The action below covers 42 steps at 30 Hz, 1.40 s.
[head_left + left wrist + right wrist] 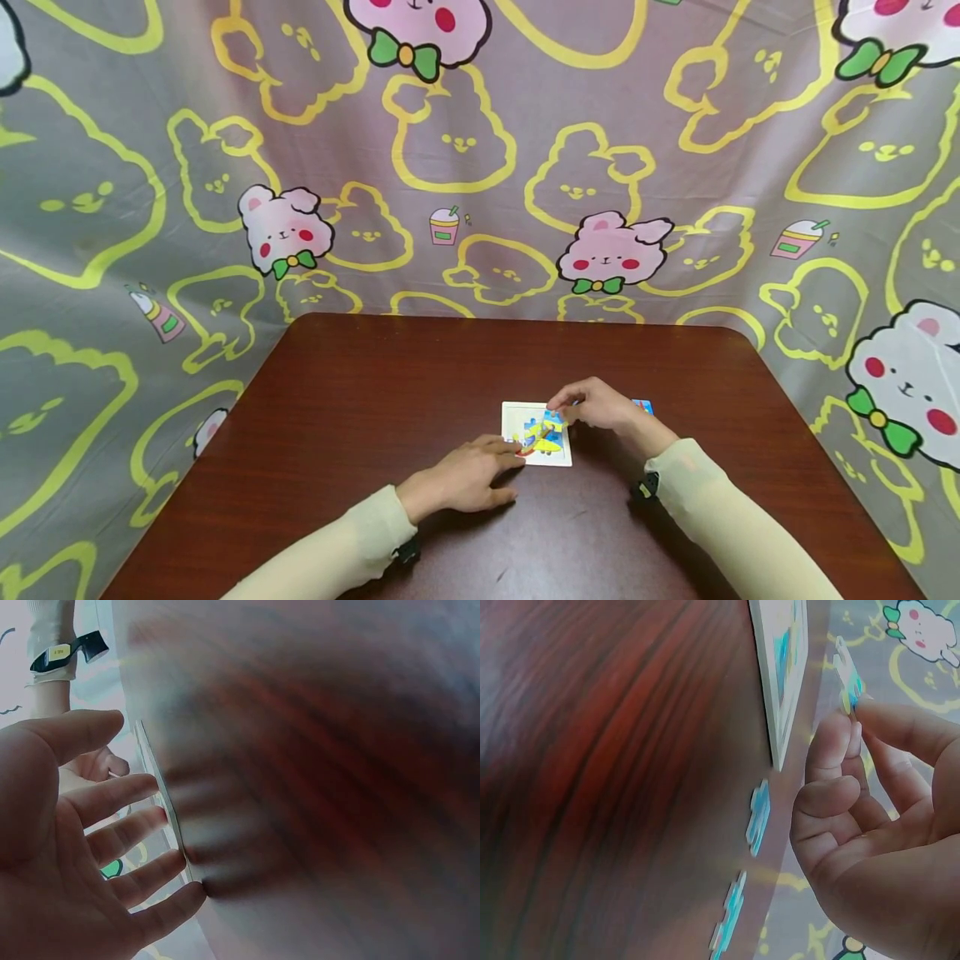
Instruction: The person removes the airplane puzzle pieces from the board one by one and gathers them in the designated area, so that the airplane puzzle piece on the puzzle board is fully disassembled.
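A jigsaw puzzle board [511, 414] with a pale frame lies on the table, partly filled with blue and yellow pieces. The fingertips of my left hand [467, 477] rest on its left edge, fingers spread and fairly straight. Over the board's right side, my right hand [596, 406] pinches a jigsaw piece [848, 675] between thumb and finger. That piece is held raised above the tabletop in the right wrist view. Two loose jigsaw pieces, one nearer the board [758, 817] and one farther [730, 915], lie on the table; my right hand partly hides them in the head view.
The dark brown wooden table [360, 392] has rounded far corners. Behind and beside it hangs a curtain [480, 208] printed with rabbits and cups. Both wrists carry black straps.
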Motion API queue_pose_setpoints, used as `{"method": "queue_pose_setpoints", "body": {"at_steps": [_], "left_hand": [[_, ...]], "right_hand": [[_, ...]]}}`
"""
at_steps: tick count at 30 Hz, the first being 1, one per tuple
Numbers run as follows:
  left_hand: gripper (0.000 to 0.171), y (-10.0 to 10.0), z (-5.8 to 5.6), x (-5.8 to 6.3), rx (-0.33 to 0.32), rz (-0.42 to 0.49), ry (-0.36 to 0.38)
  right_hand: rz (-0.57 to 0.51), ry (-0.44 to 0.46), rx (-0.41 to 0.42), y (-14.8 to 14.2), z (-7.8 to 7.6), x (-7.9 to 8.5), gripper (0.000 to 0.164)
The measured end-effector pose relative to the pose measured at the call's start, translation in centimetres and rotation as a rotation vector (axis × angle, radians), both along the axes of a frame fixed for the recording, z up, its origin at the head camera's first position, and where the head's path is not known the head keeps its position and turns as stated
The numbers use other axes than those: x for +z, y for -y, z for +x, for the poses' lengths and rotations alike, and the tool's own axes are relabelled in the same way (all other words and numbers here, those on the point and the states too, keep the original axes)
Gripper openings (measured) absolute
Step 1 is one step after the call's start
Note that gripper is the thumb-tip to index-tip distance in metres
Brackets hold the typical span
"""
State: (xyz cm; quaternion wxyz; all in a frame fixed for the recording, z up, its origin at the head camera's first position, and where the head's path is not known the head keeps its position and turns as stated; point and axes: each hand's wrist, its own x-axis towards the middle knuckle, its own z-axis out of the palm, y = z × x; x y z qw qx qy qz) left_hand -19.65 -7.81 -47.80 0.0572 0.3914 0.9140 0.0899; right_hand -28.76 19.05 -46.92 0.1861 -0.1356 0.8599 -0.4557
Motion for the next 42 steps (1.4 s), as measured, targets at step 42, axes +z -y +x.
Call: {"method": "queue_pose_setpoints", "body": {"at_steps": [42], "left_hand": [[0.052, -0.1, 0.0, 0.0, 0.015, -0.007, 0.002]], "right_hand": [[0.108, -0.075, 0.018, -4.4, 0.5, -1.4, 0.014]]}}
